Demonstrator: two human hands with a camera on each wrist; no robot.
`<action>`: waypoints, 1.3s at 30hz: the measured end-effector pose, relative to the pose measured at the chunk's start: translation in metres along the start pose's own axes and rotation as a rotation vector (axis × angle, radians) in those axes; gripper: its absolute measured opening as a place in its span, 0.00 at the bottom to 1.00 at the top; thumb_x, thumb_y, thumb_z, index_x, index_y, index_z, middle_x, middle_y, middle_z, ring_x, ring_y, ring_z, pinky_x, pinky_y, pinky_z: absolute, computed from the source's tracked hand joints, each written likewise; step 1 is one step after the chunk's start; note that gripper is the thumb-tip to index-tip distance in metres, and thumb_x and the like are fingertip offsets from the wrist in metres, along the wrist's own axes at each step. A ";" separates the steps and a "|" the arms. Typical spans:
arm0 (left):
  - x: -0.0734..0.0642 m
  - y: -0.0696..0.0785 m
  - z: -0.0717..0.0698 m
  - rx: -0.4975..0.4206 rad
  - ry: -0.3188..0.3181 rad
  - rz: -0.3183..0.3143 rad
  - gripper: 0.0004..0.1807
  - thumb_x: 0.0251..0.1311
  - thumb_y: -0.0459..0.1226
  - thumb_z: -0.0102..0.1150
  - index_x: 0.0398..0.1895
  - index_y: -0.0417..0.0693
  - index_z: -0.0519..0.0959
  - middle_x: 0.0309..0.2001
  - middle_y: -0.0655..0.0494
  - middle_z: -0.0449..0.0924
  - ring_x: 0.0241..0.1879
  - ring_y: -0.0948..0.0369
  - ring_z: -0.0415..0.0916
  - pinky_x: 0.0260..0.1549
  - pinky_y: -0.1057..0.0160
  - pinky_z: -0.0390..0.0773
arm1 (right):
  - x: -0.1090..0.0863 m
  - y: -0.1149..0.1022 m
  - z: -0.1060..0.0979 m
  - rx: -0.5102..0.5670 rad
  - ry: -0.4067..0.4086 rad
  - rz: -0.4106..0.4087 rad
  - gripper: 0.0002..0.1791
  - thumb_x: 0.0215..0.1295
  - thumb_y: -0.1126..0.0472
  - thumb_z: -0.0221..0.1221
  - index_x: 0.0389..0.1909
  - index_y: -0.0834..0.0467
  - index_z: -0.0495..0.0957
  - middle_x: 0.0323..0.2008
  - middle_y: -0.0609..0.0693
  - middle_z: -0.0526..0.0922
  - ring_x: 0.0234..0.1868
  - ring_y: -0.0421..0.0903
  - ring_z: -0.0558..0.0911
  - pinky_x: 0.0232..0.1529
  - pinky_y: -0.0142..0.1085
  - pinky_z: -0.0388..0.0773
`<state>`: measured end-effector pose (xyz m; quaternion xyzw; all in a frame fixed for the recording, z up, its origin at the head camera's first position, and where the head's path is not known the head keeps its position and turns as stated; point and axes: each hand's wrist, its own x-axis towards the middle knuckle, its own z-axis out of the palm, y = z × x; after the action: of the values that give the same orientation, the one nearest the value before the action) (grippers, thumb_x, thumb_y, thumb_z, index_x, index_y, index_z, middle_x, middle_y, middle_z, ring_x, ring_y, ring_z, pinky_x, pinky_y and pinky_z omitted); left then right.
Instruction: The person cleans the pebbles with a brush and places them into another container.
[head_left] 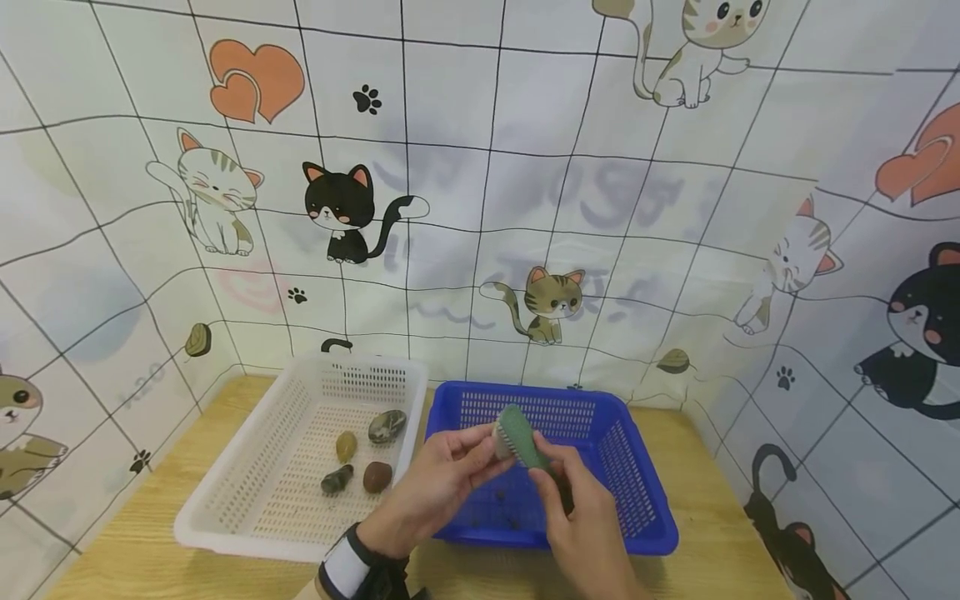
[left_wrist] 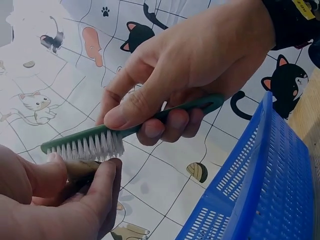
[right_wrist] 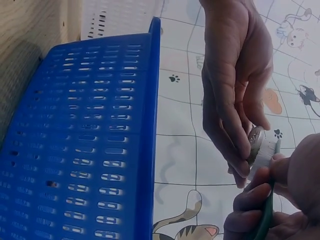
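My left hand pinches a smooth stone between thumb and fingers, so much of the stone is covered. Its patterned, greyish side shows in the right wrist view. In my right hand is a green scrub brush, gripped by its handle with the thumb along the top. The brush's white bristles touch or nearly touch the stone's upper side. Both hands are raised above the blue plastic basket, close together.
Left of the blue basket stands a white plastic basket holding several stones, among them a reddish-brown one and a grey-streaked one. Small dark bits lie in the blue basket. Both stand on a wooden table before a cat-print sheet.
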<state>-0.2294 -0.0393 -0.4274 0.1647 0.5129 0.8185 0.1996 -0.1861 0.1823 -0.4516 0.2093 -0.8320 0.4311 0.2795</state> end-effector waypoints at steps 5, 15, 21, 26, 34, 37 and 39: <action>0.000 -0.001 0.001 0.000 -0.005 0.013 0.29 0.93 0.32 0.50 0.87 0.24 0.63 0.92 0.30 0.59 0.91 0.39 0.62 0.80 0.62 0.81 | 0.000 0.000 0.000 -0.009 0.025 0.026 0.24 0.85 0.70 0.65 0.76 0.53 0.82 0.29 0.35 0.76 0.26 0.28 0.70 0.22 0.29 0.76; -0.002 -0.005 0.005 0.051 0.042 0.061 0.28 0.95 0.32 0.48 0.87 0.24 0.63 0.91 0.30 0.61 0.90 0.40 0.63 0.80 0.64 0.80 | -0.002 -0.002 0.004 0.053 -0.005 0.016 0.23 0.85 0.71 0.65 0.75 0.57 0.81 0.32 0.39 0.80 0.29 0.29 0.74 0.25 0.29 0.80; -0.001 -0.006 0.008 0.045 0.023 0.051 0.28 0.94 0.31 0.48 0.87 0.25 0.64 0.90 0.29 0.62 0.90 0.39 0.63 0.79 0.63 0.81 | 0.000 0.003 0.005 -0.001 0.028 0.094 0.21 0.87 0.68 0.64 0.75 0.54 0.83 0.32 0.36 0.79 0.29 0.30 0.75 0.25 0.29 0.79; -0.001 -0.005 0.009 0.021 0.076 0.060 0.28 0.95 0.32 0.46 0.88 0.25 0.62 0.90 0.29 0.62 0.90 0.40 0.64 0.80 0.64 0.80 | 0.000 0.004 0.006 0.021 0.003 0.105 0.19 0.87 0.68 0.64 0.72 0.55 0.84 0.40 0.40 0.89 0.32 0.33 0.79 0.28 0.29 0.83; -0.001 -0.010 0.009 0.043 0.070 0.047 0.27 0.95 0.31 0.45 0.87 0.25 0.64 0.90 0.31 0.64 0.90 0.41 0.64 0.79 0.64 0.80 | -0.001 0.003 0.009 0.077 -0.003 0.077 0.18 0.87 0.67 0.64 0.72 0.55 0.85 0.43 0.43 0.92 0.32 0.32 0.81 0.29 0.31 0.86; -0.001 -0.010 0.010 0.044 0.061 0.043 0.27 0.95 0.31 0.46 0.87 0.26 0.65 0.89 0.30 0.64 0.90 0.41 0.66 0.79 0.64 0.81 | 0.000 0.005 0.008 0.072 0.014 0.126 0.19 0.87 0.66 0.65 0.73 0.52 0.85 0.37 0.41 0.86 0.32 0.32 0.80 0.28 0.31 0.85; -0.002 -0.010 0.010 0.034 0.078 0.053 0.28 0.94 0.31 0.47 0.88 0.25 0.64 0.89 0.29 0.64 0.89 0.42 0.67 0.79 0.65 0.82 | 0.000 0.007 0.008 0.070 0.014 0.152 0.19 0.87 0.66 0.65 0.72 0.51 0.86 0.38 0.41 0.88 0.32 0.32 0.80 0.29 0.31 0.85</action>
<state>-0.2215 -0.0289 -0.4323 0.1495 0.5298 0.8204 0.1550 -0.1921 0.1796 -0.4594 0.1522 -0.8278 0.4814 0.2446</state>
